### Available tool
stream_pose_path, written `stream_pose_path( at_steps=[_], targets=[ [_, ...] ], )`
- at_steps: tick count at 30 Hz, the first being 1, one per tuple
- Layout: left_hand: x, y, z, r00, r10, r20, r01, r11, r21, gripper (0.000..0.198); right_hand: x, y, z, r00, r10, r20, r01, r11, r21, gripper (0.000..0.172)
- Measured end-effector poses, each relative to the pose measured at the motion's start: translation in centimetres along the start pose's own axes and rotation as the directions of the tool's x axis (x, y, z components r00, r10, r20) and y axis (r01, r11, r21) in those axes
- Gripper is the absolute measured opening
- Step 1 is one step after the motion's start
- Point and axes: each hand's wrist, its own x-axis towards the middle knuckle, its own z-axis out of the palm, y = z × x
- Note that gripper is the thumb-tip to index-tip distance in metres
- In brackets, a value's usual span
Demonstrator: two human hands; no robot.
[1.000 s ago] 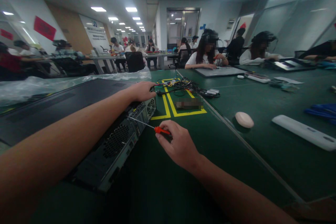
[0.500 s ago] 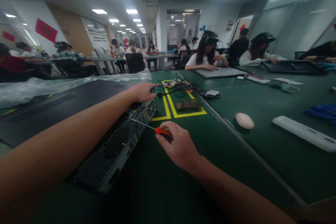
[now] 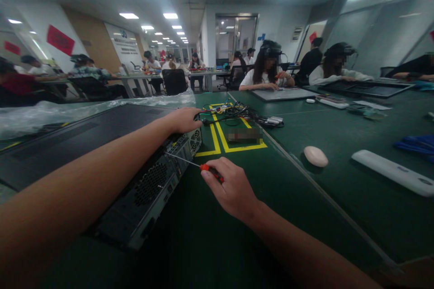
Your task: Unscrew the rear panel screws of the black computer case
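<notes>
A black computer case (image 3: 149,185) lies on its side on the green table, its rear panel with vents and ports facing me. My left hand (image 3: 185,120) rests on the far top corner of the case; its fingers bend over the edge and their tips are hidden. In my right hand (image 3: 230,185) is a screwdriver (image 3: 206,168) with a red and black handle. Its long thin shaft points left, and the tip meets the upper edge of the rear panel. Whether a screw sits under the tip is too small to tell.
Beyond the case lie bundled cables (image 3: 237,112) and a blurred flat item (image 3: 244,135) by yellow tape. To the right are a pale rounded object (image 3: 316,156) and a long white device (image 3: 393,171). Plastic film (image 3: 50,117) lies behind the case. People sit across the table.
The screwdriver handle has turned slightly in my right hand, showing more red along it. My left hand and the case have stayed put. Across the table, a person's dark panel has shifted.
</notes>
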Motion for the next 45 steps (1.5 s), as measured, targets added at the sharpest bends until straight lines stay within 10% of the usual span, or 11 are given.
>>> stream_pose_path(
  at_steps=[45],
  targets=[
    [0.05,-0.11,0.06,1.0,0.011,0.0,-0.011,1.0,0.014,0.063,-0.06,0.25,0.24,1.0,-0.004,0.019,0.003,0.998,0.055,0.012]
  ],
)
